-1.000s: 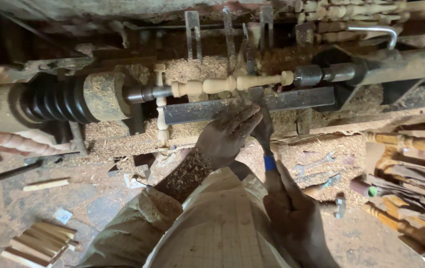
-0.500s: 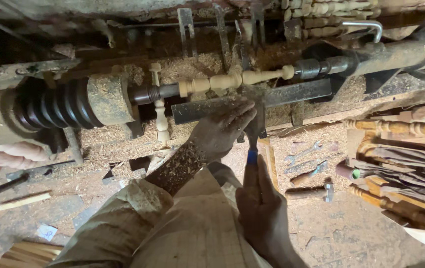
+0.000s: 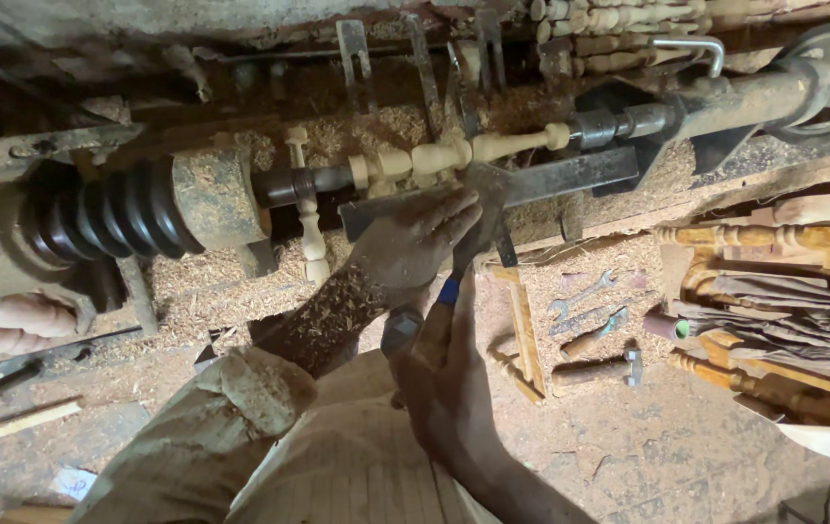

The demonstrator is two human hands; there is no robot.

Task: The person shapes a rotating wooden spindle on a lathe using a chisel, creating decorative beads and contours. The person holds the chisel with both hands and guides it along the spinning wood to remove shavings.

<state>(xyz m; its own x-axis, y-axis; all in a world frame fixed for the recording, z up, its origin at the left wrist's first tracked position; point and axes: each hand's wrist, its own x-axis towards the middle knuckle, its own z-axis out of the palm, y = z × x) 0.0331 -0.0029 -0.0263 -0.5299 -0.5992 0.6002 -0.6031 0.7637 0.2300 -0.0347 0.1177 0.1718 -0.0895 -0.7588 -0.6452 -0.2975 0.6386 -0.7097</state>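
At the lathe, fingers first: my left hand lies flat, fingers spread, pressing a dark turning tool down onto the steel tool rest; I can't tell how far the fingers curl under it.
Right hand: my right hand is closed round the tool's handle, low and near my body; a blue band shows just above the grip.
Work piece: a pale wooden spindle sits between the lathe's dark shaft on the left and the metal tailstock on the right, just beyond the rest.
Handling, as I judge it: spindle looks light, stiff, thin at the necks, so likely to snap there; I'd take it by the thicker beads. Tool looks heavy and rigid; best held as now, one hand at the rest, one on the handle.
Containers: none visible; sawdust lies heaped on the lathe bed.
Further out: a wrench and hammer lie in the shavings; finished turned legs are stacked to the right.
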